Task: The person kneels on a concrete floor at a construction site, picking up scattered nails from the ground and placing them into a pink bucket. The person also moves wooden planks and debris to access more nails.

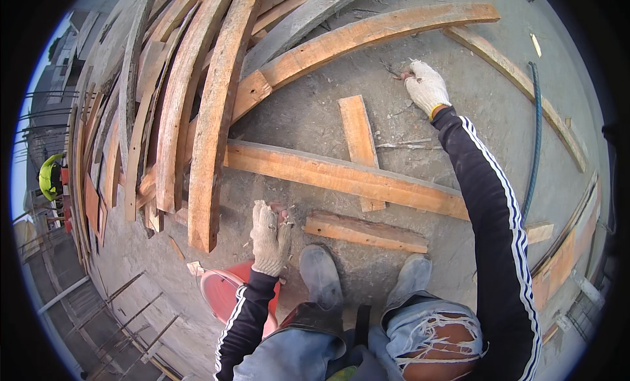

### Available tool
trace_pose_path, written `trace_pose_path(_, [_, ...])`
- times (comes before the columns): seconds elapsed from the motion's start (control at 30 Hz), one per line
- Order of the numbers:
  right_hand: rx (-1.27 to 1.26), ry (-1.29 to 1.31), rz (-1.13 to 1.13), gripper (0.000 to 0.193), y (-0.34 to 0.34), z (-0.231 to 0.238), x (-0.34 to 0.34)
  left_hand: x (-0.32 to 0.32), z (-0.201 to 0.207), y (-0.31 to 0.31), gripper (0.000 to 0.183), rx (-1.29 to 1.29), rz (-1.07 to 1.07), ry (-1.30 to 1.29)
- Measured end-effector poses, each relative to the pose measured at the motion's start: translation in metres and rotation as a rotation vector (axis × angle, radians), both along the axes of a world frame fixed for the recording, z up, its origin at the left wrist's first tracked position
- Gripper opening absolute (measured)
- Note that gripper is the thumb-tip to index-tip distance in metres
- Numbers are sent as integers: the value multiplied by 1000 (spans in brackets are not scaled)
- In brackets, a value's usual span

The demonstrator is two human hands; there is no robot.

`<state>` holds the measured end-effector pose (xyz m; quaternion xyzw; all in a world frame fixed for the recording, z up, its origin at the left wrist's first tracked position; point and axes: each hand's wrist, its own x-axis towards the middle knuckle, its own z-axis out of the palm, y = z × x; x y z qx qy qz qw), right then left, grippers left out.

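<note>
My right hand (426, 86), in a whitish knit glove with bare fingertips, reaches far out over the concrete floor. Its fingers are pinched at a thin dark strand (392, 69), like wire or a twig. My left hand (268, 240), in the same kind of glove, is above the rim of a red bucket (223, 292). Its fingers are curled, and whatever they hold is too small to make out. Between my hands a long timber (348, 178) lies across a short wooden piece (359, 141). A shorter timber offcut (364, 233) rests just beyond my boots.
Long timbers (220, 119) are piled at the left and far left. A curved bar (535, 138) and a narrow batten (525, 92) lie at the right. Steel rods (141, 315) stick out at the lower left. A person in a bright yellow top (49, 178) is at the far left.
</note>
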<state>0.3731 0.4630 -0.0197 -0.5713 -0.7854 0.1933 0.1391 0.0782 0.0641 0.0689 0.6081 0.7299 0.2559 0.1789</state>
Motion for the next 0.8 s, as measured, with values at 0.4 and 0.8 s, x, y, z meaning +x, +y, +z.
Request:
trace_pose_path(0.4, [1, -230, 57, 32, 17, -21, -28, -15, 122, -198, 24, -253, 850, 201])
trace_pose_path(0.8, [-124, 454, 173, 38, -49, 28, 1, -7, 58, -369, 54, -169, 1614, -1080])
